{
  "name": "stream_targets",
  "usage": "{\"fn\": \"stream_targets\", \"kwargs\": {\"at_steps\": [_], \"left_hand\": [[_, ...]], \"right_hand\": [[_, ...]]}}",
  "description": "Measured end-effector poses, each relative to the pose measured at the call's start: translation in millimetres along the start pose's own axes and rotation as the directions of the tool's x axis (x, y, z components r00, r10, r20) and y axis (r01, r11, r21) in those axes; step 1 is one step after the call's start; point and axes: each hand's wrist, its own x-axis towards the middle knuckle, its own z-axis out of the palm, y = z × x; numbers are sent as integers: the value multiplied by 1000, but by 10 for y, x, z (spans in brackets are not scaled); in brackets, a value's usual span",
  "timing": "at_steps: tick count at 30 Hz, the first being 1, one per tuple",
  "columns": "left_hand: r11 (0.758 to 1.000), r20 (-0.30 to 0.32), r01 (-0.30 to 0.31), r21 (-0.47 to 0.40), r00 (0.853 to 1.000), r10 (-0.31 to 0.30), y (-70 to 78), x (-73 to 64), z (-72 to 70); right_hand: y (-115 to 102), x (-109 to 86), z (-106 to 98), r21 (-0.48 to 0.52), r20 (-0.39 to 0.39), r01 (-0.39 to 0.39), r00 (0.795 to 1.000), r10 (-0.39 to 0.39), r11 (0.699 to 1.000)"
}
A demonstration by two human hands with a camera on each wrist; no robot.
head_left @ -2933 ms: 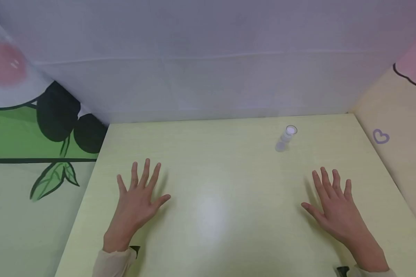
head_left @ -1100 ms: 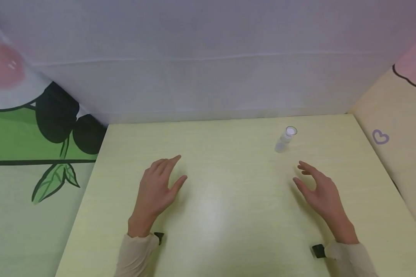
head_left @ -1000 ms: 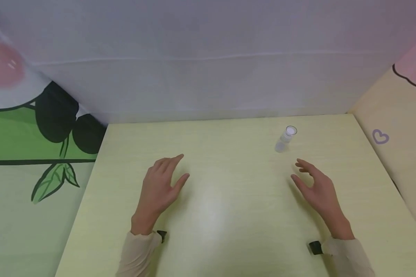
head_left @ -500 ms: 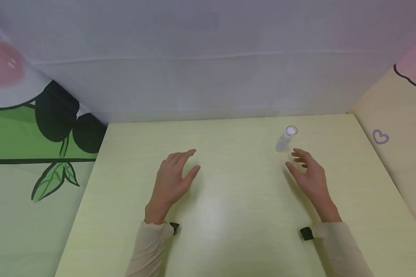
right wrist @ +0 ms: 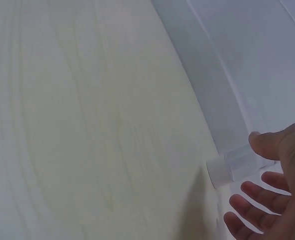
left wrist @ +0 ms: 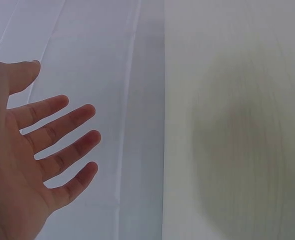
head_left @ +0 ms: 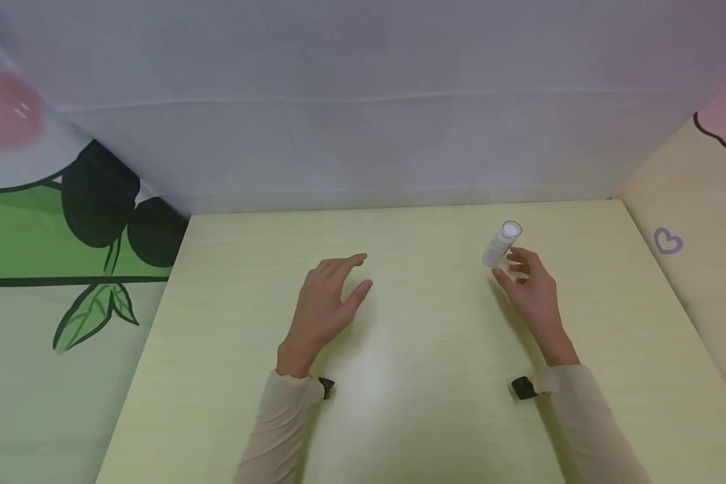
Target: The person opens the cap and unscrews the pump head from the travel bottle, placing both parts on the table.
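Observation:
A small clear cylindrical container with a pale round top stands toward the back right of the table. In the right wrist view its white end shows, and the thumb overlaps part of its clear body. My right hand is just in front and to the right of it, thumb and fingers apart and slightly bent, not closed round it; whether a fingertip touches it I cannot tell. My left hand hovers over the middle left of the table with loosely spread fingers, holding nothing. In the left wrist view that palm faces the camera.
The pale wooden table ends at a whitish cloth backdrop. On the left hangs a panel with painted leaves, and on the right a beige panel with a purple heart. Black wrist devices sit at both cuffs.
Both hands have gone from flat and spread to loosely bent. My right hand has moved forward and left up to the container; my left hand has moved forward and right. The container stays put.

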Motion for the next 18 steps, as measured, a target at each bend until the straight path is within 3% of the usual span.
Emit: {"fn": "stream_targets", "kwargs": {"at_steps": [8, 18], "left_hand": [[999, 12, 13, -34, 1000, -12, 78, 129, 153], [997, 16, -18, -79, 1000, 19, 185, 297, 335]], "right_hand": [[28, 207, 39, 49, 10, -32, 999, 31, 998], [141, 394, 74, 115, 19, -18, 1000, 16, 993]]}}
